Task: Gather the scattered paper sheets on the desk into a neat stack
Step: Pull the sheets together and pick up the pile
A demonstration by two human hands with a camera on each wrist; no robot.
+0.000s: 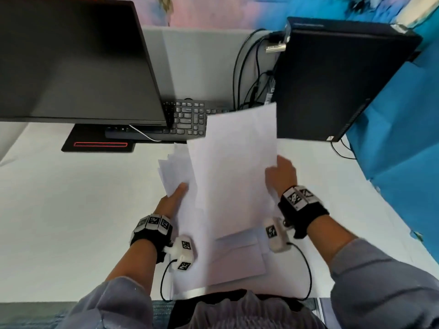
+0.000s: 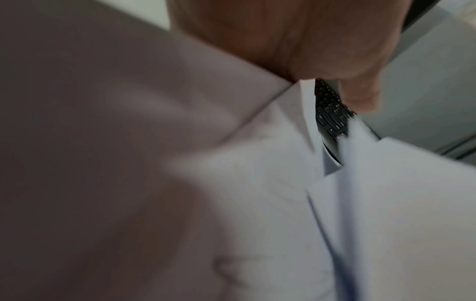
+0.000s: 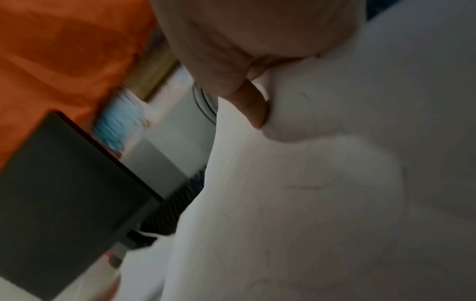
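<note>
Several white paper sheets [image 1: 232, 176] are lifted off the white desk [image 1: 71, 210], fanned and uneven. My left hand [image 1: 174, 195] holds their left edge, its thumb on top of the fanned corners and the other fingers hidden under the paper. At the right edge my right hand [image 1: 281, 173] grips the top sheet, thumb over it. More sheets [image 1: 240, 255] lie below near the desk's front edge. In the left wrist view my left hand [image 2: 322, 51] holds the paper [image 2: 257, 183]. In the right wrist view my right hand's fingers [image 3: 253, 106] pinch the paper [image 3: 322, 193].
A dark monitor [image 1: 76, 62] stands at the back left, with a black keyboard [image 1: 187, 119] partly under the sheets. A black computer tower [image 1: 332, 77] with cables [image 1: 247, 74] stands at the back right. Blue cloth [image 1: 399, 148] borders the desk's right side.
</note>
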